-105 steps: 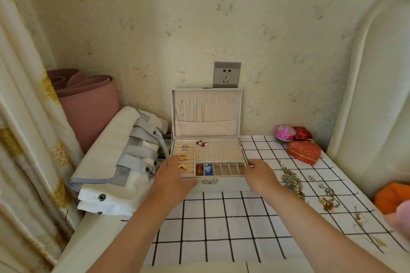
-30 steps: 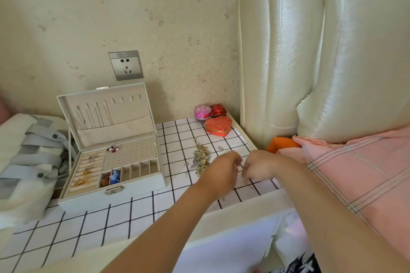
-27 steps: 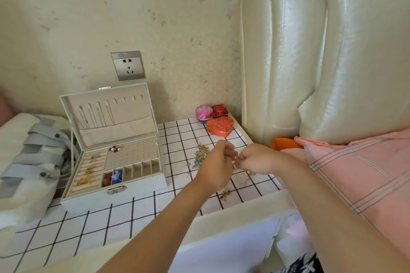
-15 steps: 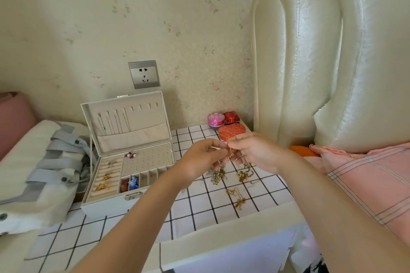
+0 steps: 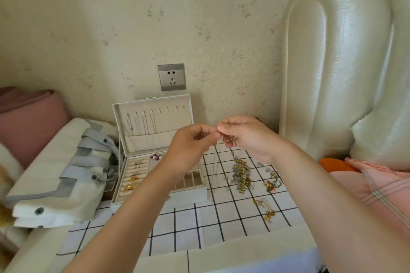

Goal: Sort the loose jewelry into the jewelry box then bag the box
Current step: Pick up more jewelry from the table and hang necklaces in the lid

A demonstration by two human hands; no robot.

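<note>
The left hand (image 5: 190, 146) and right hand (image 5: 246, 137) both pinched a thin chain (image 5: 214, 162) near the table's (image 5: 221, 217) back edge, where its hanging loop might snag the pile (image 5: 240, 173) nearby.

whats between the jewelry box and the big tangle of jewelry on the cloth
Head view: only bare checked cloth between the jewelry box and the tangle; a thin chain dangles over it.

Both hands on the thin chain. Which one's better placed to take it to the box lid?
Likely left. The left hand pinches the chain right in front of the open jewelry box; the right hand, also pinching it, sits farther off, above the loose necklaces.
</note>
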